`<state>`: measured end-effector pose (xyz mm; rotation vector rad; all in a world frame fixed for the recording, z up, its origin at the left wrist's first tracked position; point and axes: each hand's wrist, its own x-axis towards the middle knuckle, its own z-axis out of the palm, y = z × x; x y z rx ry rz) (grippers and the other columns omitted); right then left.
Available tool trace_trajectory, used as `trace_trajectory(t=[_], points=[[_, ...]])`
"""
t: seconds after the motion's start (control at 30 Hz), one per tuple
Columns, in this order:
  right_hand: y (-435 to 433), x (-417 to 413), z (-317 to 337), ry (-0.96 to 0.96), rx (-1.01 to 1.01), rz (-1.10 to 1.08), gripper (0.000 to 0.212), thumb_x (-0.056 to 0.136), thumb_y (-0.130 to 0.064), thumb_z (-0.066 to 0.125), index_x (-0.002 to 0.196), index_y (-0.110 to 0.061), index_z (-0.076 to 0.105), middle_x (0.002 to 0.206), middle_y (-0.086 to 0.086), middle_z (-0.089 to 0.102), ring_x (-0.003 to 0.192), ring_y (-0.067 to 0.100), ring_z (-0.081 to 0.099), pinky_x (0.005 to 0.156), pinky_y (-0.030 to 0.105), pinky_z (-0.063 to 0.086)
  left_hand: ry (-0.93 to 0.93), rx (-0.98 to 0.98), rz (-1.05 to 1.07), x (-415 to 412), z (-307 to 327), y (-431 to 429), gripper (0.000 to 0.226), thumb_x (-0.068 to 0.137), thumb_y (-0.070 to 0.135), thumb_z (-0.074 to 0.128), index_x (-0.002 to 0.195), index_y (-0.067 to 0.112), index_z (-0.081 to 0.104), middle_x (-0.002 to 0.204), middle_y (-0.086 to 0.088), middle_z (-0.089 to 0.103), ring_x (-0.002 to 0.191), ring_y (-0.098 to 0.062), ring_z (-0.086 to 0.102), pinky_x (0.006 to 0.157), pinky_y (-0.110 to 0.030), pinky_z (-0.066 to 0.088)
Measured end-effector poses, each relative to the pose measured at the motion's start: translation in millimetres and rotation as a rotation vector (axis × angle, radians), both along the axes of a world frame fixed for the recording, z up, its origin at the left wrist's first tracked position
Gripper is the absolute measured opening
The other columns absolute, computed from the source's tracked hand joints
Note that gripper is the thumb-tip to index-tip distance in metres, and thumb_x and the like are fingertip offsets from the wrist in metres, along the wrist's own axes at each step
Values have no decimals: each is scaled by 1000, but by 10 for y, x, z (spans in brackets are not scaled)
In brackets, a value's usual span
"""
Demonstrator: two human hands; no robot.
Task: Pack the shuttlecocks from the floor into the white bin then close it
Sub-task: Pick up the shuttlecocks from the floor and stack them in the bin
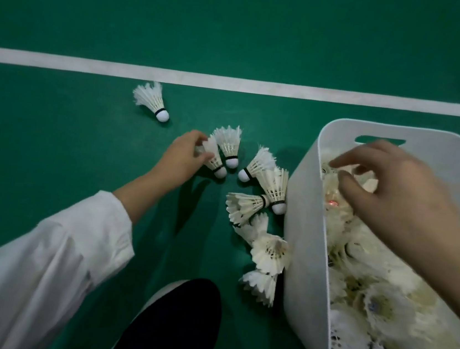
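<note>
Since it lies off by itself, lone shuttlecock [151, 100]: on its side on the green floor [98, 13], just this side of the white line [234, 83], untouched.
Left hand [183, 154]: reaching out of a white sleeve [39, 252], fingers and thumb pinched on the feathers of the gripped shuttlecock [215, 162], which looks not yet lifted clear of the floor.
Floor cluster [243, 206]: some seven more lying between that hand and the bin, the nearest touching its wall (I may have miscounted where they overlap).
Bin [305, 212]: white, standing at the right, heaped with shuttlecocks well up its sides.
Right hand [389, 188]: over the bin's open mouth, fingers loose and apart, nothing between them that I can make out.
Done: most of the packing, I'd judge.
Left: about nine on the floor, then the closing, and no lid is in sight.
</note>
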<state>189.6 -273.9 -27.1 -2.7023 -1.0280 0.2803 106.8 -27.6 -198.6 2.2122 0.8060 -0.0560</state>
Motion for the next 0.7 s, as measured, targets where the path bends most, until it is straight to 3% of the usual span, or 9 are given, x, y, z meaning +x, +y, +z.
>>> trace_trajectory(t=[0.07,0.13,0.3,0.37,0.47,0.6,0.7], points=[[228,-202,37,66,79,91,24,88,-25,47,105,-26,63,100,-12,50,95,8,47,85,27,39,-64,-31,2,-7,-5,-49,23,88,21,59,106,7,56,108,-9,63,101,-24,57,81,-26,40],[453,-391,-115,109,67,226,26,91,-15,46,111,-22,62,107,-8,53,103,12,47,90,28,40,-134,-62,2,-46,-16,-66,12,88,19,59,94,9,55,94,-8,63,91,-25,59,80,-32,44],[841,-589,-799,45,-308,568,35,89,-3,42,121,-12,51,123,6,48,117,26,42,89,37,40,-233,-115,31,-223,-3,-48,10,89,17,56,88,17,46,82,-5,59,78,-27,58,74,-49,53],[932,-591,-1004,26,-459,613,33,92,-5,41,124,-9,50,126,8,46,119,29,42,88,38,40,-271,-133,56,-321,6,-18,9,90,16,56,90,19,48,83,-2,60,77,-23,58,76,-46,54],[1009,-584,-1213,1,-665,653,33,96,-10,40,129,-9,47,131,11,43,121,31,43,91,39,39,-260,-129,55,-457,27,-1,7,90,16,56,92,18,50,86,-3,63,73,-18,58,73,-30,49],[1057,-557,-1341,17,-775,693,34,97,-8,39,129,-6,48,133,13,46,124,30,43,96,39,40,-222,-132,64,-562,23,3,6,90,15,57,93,16,52,87,-4,64,69,-10,56,63,-13,42],[1045,-533,-1251,82,-721,629,33,96,-4,36,126,0,49,134,18,46,123,30,46,93,36,40,-193,-104,37,-592,34,0,18,90,13,56,107,14,51,88,-5,64,70,-14,55,63,-21,38]])
